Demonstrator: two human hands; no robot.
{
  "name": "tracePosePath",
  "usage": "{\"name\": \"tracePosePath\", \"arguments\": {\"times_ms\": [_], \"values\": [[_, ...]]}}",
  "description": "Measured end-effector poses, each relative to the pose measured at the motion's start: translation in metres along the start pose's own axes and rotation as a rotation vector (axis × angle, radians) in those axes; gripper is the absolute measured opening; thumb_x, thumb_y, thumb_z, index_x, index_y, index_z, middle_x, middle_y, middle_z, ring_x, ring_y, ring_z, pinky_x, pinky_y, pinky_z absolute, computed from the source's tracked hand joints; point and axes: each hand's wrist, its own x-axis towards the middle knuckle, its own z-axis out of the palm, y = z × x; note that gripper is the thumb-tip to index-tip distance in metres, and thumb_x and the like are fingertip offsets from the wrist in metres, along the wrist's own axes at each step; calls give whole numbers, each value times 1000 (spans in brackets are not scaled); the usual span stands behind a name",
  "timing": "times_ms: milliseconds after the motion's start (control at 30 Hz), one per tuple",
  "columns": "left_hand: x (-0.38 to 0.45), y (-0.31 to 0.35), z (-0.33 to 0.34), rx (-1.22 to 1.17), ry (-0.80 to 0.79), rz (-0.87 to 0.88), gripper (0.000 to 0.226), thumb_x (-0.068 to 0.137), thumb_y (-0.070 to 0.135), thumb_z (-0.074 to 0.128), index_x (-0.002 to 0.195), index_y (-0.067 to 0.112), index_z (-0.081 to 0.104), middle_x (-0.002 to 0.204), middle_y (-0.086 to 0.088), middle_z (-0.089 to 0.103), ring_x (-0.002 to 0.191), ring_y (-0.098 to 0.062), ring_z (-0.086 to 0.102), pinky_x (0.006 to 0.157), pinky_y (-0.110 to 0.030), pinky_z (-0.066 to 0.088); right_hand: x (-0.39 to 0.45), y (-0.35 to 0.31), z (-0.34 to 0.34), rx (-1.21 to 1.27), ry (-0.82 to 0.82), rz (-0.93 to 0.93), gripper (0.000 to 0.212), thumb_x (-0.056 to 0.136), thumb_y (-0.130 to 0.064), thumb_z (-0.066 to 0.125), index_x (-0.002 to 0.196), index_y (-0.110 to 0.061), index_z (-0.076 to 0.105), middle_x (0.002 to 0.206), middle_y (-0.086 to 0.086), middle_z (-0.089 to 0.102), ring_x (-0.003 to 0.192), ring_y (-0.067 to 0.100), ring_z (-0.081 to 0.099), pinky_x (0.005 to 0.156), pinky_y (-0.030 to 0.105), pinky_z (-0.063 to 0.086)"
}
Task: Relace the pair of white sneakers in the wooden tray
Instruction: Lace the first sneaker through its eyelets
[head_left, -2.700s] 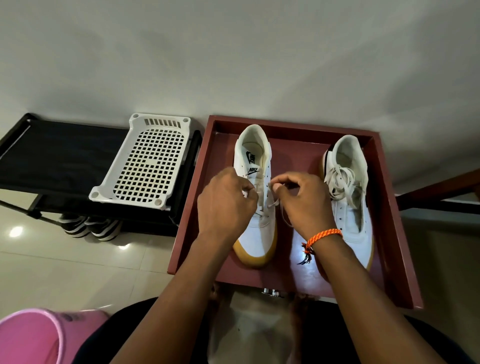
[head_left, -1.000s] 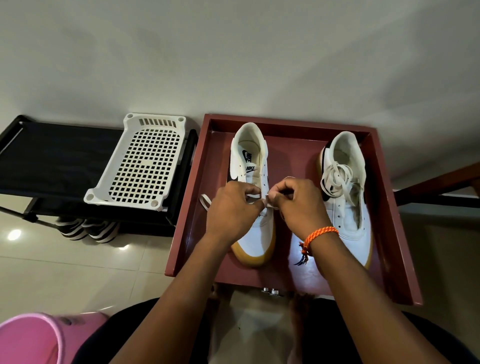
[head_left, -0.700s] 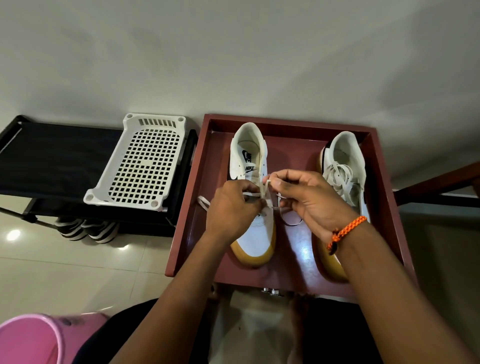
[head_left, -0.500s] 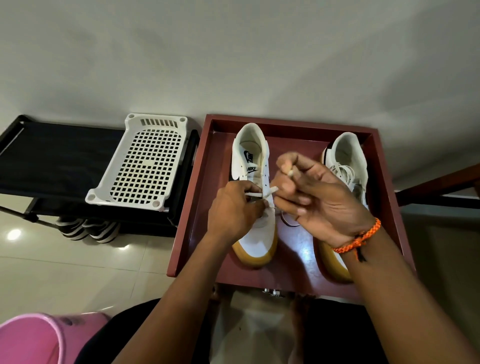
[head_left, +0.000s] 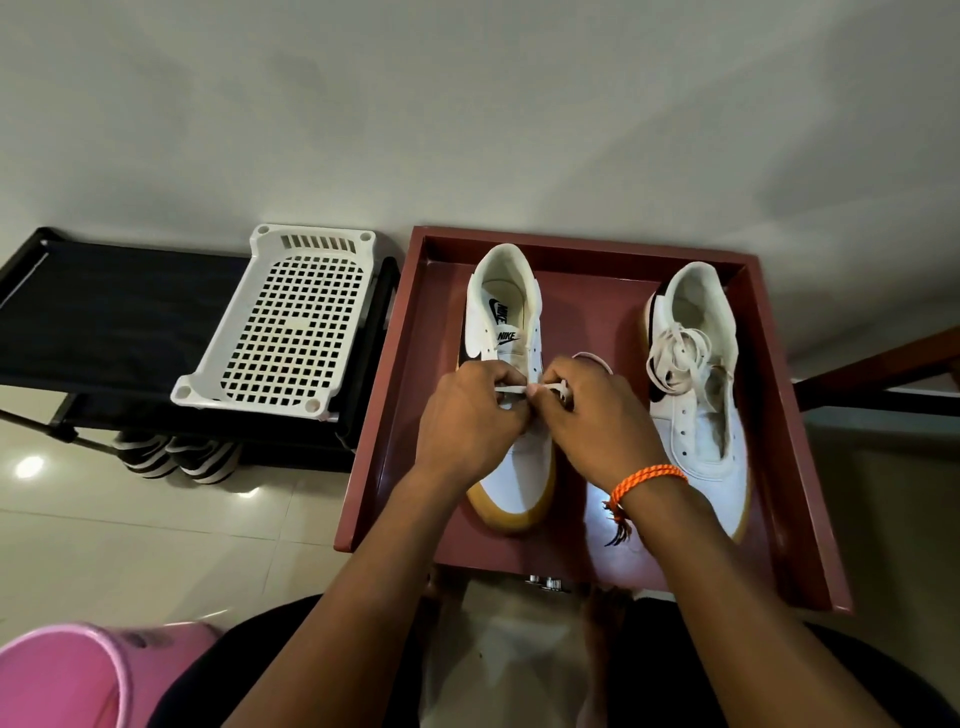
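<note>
Both sneakers sitting in wooden tray | left hand and right hand pinching lace, covering left sneaker midsection | white basket lying on black rack | right hand dropping back from its raised pull.

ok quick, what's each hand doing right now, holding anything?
Left hand: closed, pinching the white lace over the left sneaker.
Right hand: closed, pinching the same lace.
</note>
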Motion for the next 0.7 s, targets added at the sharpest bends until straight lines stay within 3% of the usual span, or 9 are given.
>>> {"name": "tracePosePath", "arguments": {"times_ms": [67,200,333,467,533,633,700], "values": [[1,-2,0,17,-6,12,11,89,36,80,97,28,79,92,12,78,86,-8,74,78,-42,63,2,2,3,-10,9,-32,10,99,-36,60,91,-30,61,93,1,58,77,23,61,65,37,48],[2,-4,-1,14,-17,3,13,87,39,82,95,29,78,90,13,77,85,-8,74,77,-41,62,6,3,-9,305,-49,-71,21,98,-15,65,78,-20,69,74,-1,64,69,14,59,68,34,47],[1,-1,-1,2,-26,-5,24,79,49,73,94,31,78,86,11,77,81,-13,74,74,-43,63,5,-10,-25,785,-160,-54,23,98,-14,64,82,3,63,76,26,55,64,25,43,53,25,36],[2,-2,-1,26,-31,-13,6,85,34,79,86,31,74,83,8,76,79,-18,73,73,-46,62,1,-20,-39,1148,-244,-72,19,102,-10,61,84,-4,61,78,4,57,62,17,38,52,24,30],[2,-3,-2,29,-28,-10,10,86,31,81,83,32,72,82,8,75,78,-18,73,72,-45,62,-3,-24,-47,1334,-306,-101,17,101,-11,58,85,-5,60,77,1,54,60,11,35,55,27,30],[2,-2,-1,19,-25,-18,7,87,31,82,87,28,75,84,8,76,78,-16,74,73,-44,63,-7,-28,-60,1609,-350,-121,17,100,-17,57,84,-9,58,76,-2,53,66,15,24,59,28,33],[2,-3,-1,14,-25,-21,8,86,31,82,85,29,75,83,8,76,77,-15,74,73,-45,63,-6,-27,-65,1744,-318,-124,17,102,-19,53,86,-13,56,75,-5,53,65,13,28,60,27,33]]}}
